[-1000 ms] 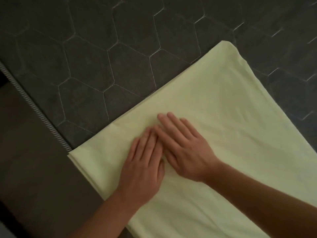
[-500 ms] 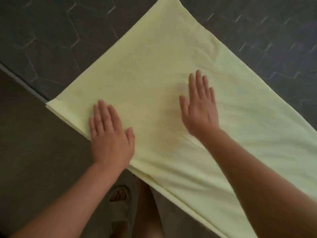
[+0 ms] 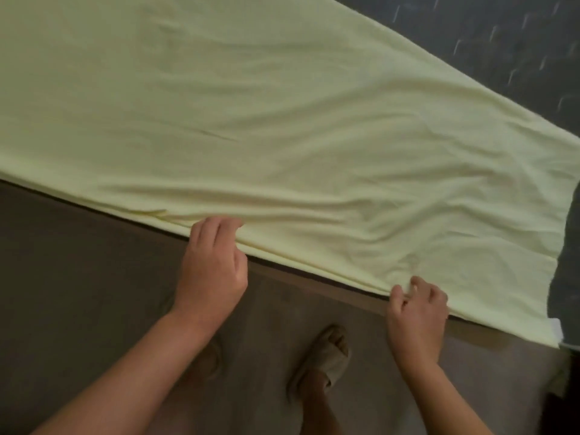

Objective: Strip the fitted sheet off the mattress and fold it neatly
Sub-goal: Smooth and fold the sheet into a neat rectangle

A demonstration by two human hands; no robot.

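One pale yellow sheet point(image 3: 282, 120) is lying wrinkled across one dark mattress point(image 3: 502, 42). Two hands are clamping its near edge: left hand point(image 3: 213, 265) gripping at 7 o'clock, right hand point(image 3: 416, 309) pinching at 5. One white tag point(image 3: 556, 330) at 4 o'clock, writing unreadable.

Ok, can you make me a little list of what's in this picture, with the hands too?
mattress: dark grey, bare at the far right
sheet: pale yellow, wrinkled, lying on the mattress, layers showing along its near edge
left hand: grips the sheet's near edge
right hand: pinches the same edge, further right
foot: in a sandal, on the floor
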